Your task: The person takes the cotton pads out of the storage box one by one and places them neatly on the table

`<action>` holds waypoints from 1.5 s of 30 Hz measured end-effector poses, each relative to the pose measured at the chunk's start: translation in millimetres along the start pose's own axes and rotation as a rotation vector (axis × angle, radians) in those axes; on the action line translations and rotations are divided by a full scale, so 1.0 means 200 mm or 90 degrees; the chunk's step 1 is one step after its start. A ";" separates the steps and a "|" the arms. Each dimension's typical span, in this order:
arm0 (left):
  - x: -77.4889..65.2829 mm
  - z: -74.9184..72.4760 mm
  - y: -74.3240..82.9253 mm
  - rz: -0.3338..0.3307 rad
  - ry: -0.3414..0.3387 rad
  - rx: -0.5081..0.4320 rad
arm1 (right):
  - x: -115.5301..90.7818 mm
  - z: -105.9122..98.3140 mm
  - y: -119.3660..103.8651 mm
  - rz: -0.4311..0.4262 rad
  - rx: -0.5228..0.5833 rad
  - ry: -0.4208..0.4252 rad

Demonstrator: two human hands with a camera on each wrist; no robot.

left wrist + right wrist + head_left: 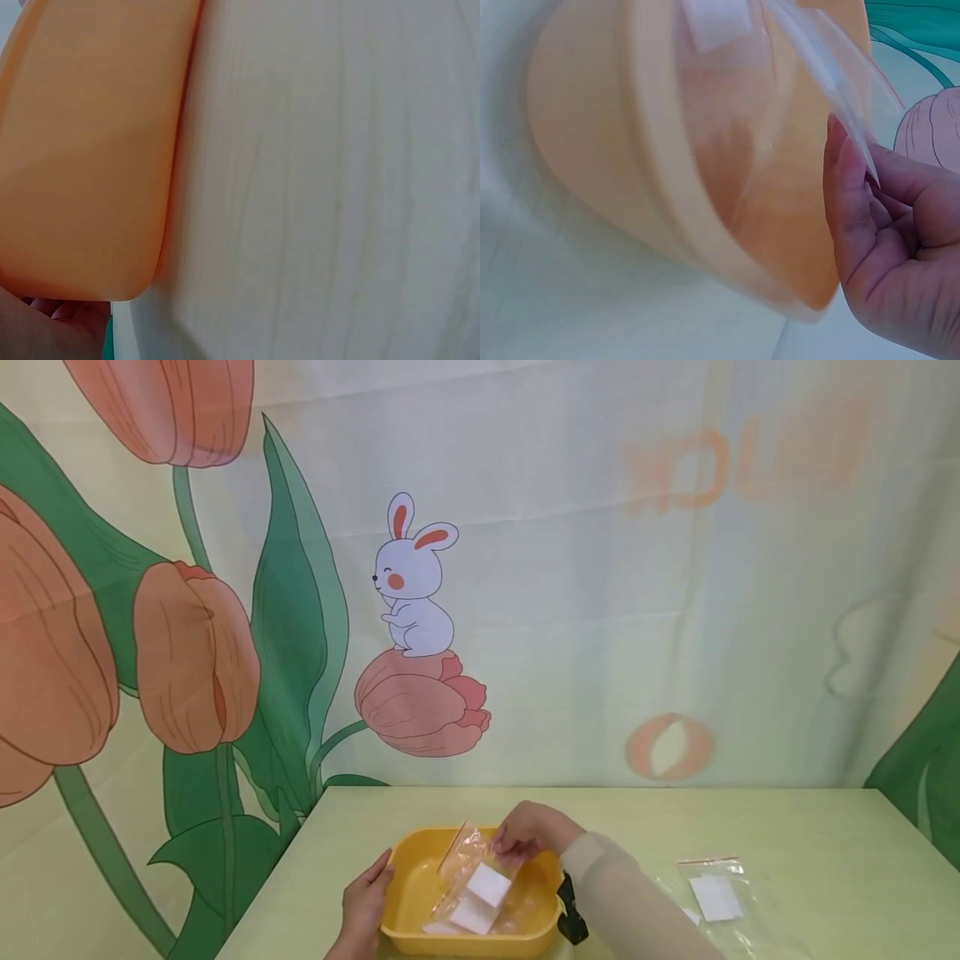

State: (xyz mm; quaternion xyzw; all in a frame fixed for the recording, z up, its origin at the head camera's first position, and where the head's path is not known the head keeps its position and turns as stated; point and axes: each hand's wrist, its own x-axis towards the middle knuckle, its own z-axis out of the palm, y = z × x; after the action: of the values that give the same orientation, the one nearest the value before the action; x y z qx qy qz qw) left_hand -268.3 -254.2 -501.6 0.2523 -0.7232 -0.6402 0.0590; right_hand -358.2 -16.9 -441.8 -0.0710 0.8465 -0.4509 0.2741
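A yellow plastic basin [405, 885] stands on the table. My left hand [365, 897] holds its left side by the rim. In the left wrist view the basin's outer wall [90, 150] appears orange, and part of the left hand [56, 326] shows at its end. My right hand [531, 831] pinches a clear zip bag [467, 852] by its edge, over the basin. A white square piece [489, 885] shows in or behind the clear plastic. More white pieces [472, 913] lie below, inside the basin. The right wrist view shows thumb and fingers of the right hand [900, 247] pinching the plastic.
To the right on the pale table [622, 814] lies another clear zip bag [750, 910] with white pieces [716, 896] in it, partly hidden by the right sleeve [630, 893]. Behind the table hangs a printed cloth [562, 610] with tulips and a rabbit.
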 end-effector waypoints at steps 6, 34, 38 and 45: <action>0.00 0.00 0.00 0.003 -0.003 -0.001 | -0.02 -0.06 -0.01 -0.012 0.015 -0.011; 0.01 0.00 0.00 0.011 -0.002 -0.007 | -0.14 -0.37 0.06 -0.057 0.111 -0.066; 0.01 -0.01 0.00 0.007 -0.003 0.000 | -0.16 -0.42 0.10 -0.067 0.149 -0.058; -0.01 -0.01 0.00 0.009 -0.003 -0.005 | -0.21 -0.52 0.23 -0.086 0.232 -0.062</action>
State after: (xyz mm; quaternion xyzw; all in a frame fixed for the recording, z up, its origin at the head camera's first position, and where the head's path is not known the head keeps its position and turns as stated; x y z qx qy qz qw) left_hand -266.5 -254.7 -501.5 0.2457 -0.7226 -0.6431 0.0626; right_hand -372.4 99.3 -415.7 -0.0982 0.7298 -0.6103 0.2921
